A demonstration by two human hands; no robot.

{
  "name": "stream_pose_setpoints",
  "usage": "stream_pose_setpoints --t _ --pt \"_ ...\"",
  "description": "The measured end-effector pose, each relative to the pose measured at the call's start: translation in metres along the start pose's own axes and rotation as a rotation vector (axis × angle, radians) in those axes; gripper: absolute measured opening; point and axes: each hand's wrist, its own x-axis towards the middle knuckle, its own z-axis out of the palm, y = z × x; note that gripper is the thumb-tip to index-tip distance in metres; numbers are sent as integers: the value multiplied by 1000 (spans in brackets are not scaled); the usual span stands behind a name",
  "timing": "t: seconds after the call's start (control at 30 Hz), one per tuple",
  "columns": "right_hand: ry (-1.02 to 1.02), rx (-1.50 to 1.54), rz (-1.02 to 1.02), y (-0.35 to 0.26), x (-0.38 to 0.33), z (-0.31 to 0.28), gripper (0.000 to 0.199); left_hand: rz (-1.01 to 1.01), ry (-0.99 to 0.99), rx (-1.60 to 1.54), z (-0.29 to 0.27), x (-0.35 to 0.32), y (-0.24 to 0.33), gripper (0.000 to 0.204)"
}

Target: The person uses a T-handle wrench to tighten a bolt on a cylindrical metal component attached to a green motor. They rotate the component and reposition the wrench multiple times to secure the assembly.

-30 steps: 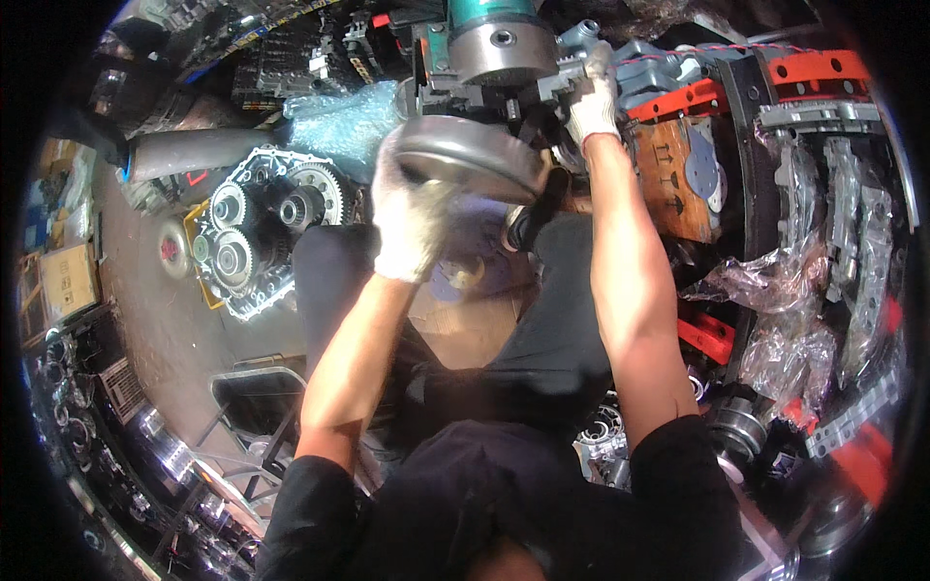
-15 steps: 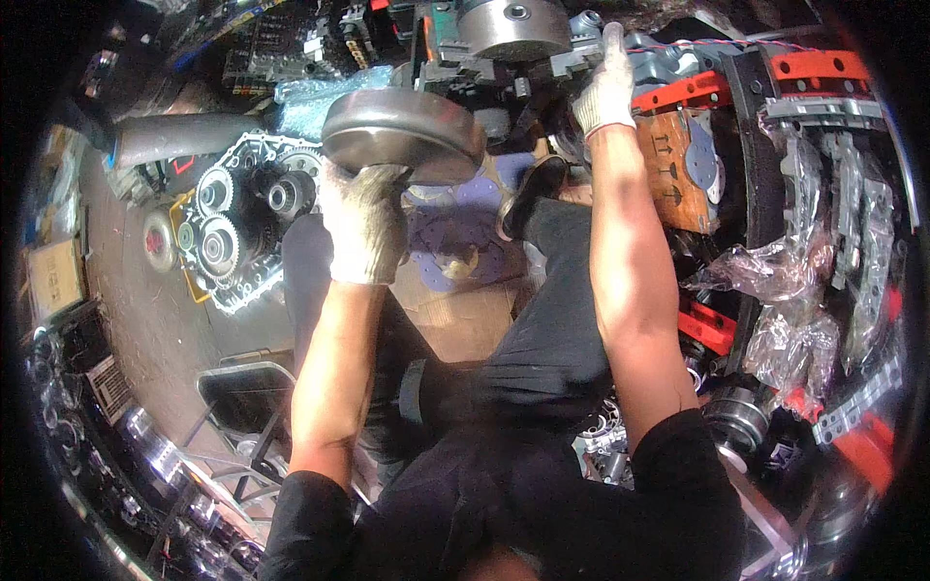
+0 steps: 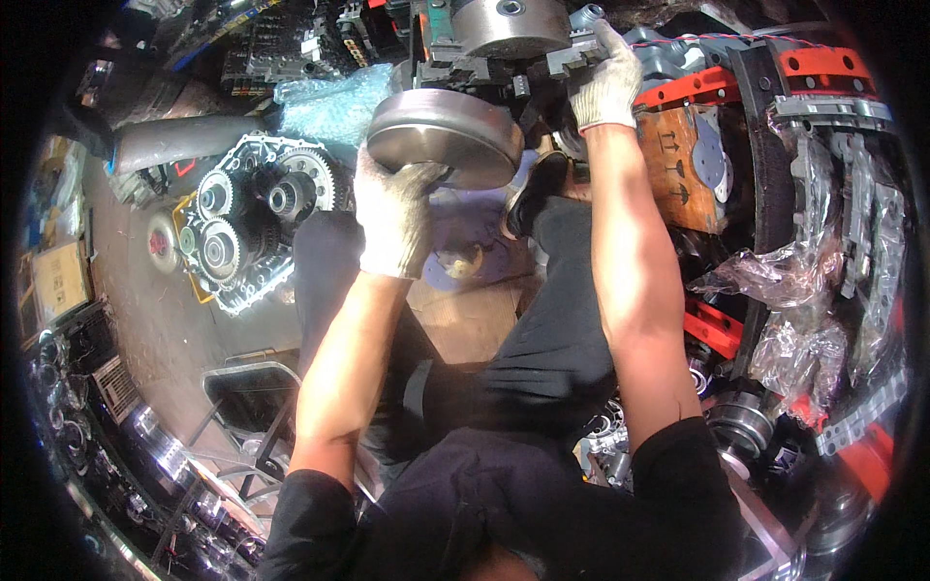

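My left hand, in a whitish work glove, grips a heavy, round, drum-shaped metal part by its near lower side. The part is held up, tilted, above my lap and the floor. In a matching glove, my right hand is beside the stepped jaws of a lathe-type chuck, close to a small grey metal cylinder. Its fingers are bent, and what they close on is hidden. The drum-shaped part is near the chuck but apart from it.
An open gear housing with several gears lies at left. Bubble wrap is behind it. Cardboard with purple discs lies between my legs. At right stand red metal bars, a wooden crate and plastic-wrapped parts.
My left hand has moved right with the drum-shaped part, bringing it nearer the chuck. My right hand stays by the chuck, its raised finger now bent toward the small cylinder.
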Motion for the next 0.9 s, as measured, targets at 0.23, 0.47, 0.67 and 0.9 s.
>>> stream_pose_setpoints --t 0.23,0.47,0.67,0.9 --pt "-125 -535 -212 -10 -32 -24 42 75 -90 97 19 10 -12 71" --pt "-188 -1031 -538 -15 -45 -53 49 114 -88 273 28 8 -15 72" --pt "-168 -543 -189 -35 -63 -43 39 282 -9 355 44 -6 -14 67" --pt "-171 -140 35 -49 -80 -35 45 315 66 346 68 -3 -18 71"
